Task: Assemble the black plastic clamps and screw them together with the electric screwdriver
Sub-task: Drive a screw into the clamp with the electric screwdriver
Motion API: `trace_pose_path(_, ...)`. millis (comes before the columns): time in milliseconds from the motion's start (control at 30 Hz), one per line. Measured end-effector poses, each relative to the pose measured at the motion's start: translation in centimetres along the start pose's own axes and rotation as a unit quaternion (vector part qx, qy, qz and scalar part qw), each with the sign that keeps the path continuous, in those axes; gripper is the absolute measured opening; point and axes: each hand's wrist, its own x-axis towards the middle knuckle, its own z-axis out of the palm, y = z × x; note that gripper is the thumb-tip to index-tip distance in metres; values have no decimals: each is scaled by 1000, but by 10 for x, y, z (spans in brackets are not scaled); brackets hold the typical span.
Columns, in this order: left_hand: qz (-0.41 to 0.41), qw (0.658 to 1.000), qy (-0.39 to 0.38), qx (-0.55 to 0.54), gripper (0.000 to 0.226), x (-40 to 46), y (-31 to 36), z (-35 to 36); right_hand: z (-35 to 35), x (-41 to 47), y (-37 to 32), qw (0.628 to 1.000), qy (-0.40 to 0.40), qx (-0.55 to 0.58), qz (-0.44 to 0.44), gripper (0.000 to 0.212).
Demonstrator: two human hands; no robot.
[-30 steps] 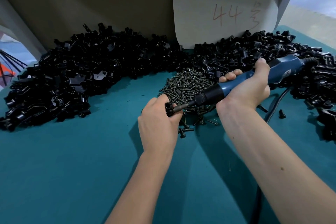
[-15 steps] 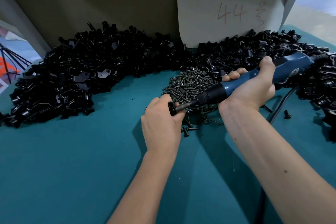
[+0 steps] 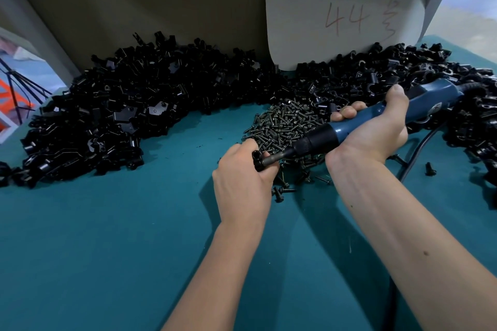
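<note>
Closest to us, our two arms reach out over the teal surface. Our left hand curls around a small black clamp and holds it tight, just above the surface. Our right hand is wrapped around the blue electric screwdriver, with the thumb resting on top. The metal tip of the screwdriver points left and touches the clamp. We think we are on the screwing step now, driving a screw in to join the clamp, though the screw itself is hidden from us. A few loose screws lie just beside our left hand. A little farther back sits the pile of screws. Behind that, a big heap of black clamp parts spreads to the left, and another heap spreads to the right. A pale board with "44" written on it leans at the very back. Next, we think we need to keep the tip straight on the screw and hold the clamp steady until it is tight. Then we can put it down and pick up new parts.
</note>
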Motion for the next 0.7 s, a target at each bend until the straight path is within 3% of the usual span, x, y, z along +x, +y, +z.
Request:
trace_pose_path(400,-21,1000,-2,-15,45,-1,1,-1,5,-4,-2,999,-45,-3,-25,28)
trace_pose_path(700,-8,1000,5,7,47,-2,1,0,3,-2,-1,1000,-20,-4,-11,32)
